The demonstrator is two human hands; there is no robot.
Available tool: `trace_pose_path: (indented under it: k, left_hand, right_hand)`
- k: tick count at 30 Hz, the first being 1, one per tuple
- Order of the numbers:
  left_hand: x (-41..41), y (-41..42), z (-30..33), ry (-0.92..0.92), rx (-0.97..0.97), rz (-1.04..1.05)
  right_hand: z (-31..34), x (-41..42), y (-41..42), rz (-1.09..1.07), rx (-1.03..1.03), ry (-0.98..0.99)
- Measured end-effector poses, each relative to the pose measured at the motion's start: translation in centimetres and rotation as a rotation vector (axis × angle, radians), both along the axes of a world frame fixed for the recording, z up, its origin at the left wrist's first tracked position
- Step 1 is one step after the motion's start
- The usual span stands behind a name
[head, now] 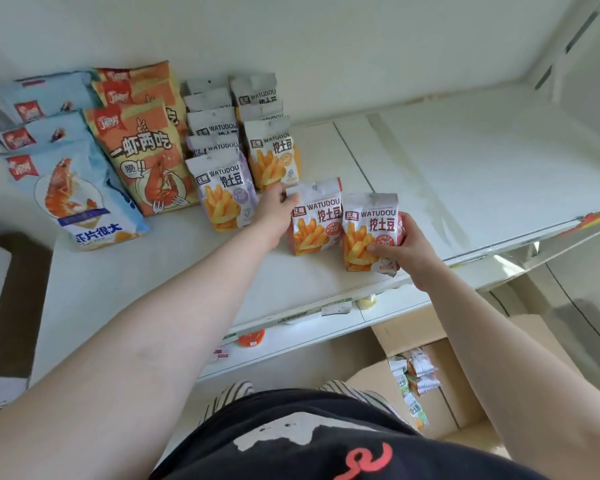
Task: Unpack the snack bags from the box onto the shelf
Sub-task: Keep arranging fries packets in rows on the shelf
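Two red-trimmed WATUDOU fry bags stand side by side on the white shelf. My left hand grips the left bag at its upper left edge. My right hand holds the right bag by its right side, thumb across the front. Behind them stand rows of the same brand: a purple-trimmed row and an orange-trimmed row. The open cardboard box sits on the floor below, lower right, with several more small bags inside.
Large blue prawn-cracker bags and orange prawn bags fill the shelf's left end. The shelf's right half is bare white board. A lower shelf edge carries price labels. My dark shirt fills the bottom of the view.
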State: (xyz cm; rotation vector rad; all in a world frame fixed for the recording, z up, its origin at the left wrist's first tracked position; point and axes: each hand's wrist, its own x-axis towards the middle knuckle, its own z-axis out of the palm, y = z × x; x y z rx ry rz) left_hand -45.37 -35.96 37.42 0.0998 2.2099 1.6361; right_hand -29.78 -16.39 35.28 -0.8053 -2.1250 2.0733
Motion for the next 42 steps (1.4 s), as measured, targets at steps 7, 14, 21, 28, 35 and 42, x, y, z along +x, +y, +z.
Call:
trace_pose_path:
  k: [7,14,21,28,35,42]
  left_hand:
    - [-2.4,0.3,2.1,0.431,-0.31,-0.288]
    - [-2.9,0.8,2.3,0.495,-0.458,-0.305]
    - [-2.1,-0.6,3.0,0.278,-0.287,-0.517]
    - [-1.4,-0.4,3.6,0.248,-0.345,-0.517]
    - [-1.2,0.1,3.3,0.267,-0.363,-0.511]
    - [-2.5,0.1,3.5,0.369,-0.414,-0.627]
  right_hand:
    - [-0.6,-0.7,2.3,0.162,-0.066,0.048]
    - [-1.3,-1.6,0.3,0.514,-0.082,0.048]
    - [-3.2,-3.2,-1.4,0.382,-0.088,0.095]
    - [-2.4,-4.2,-2.1,0.407,0.016,0.111]
    - [-2.9,-4.0,-2.4,0.352,0.113,0.141]
    - [-4.1,-3.7,-4.3,0.398,0.063,0.134]
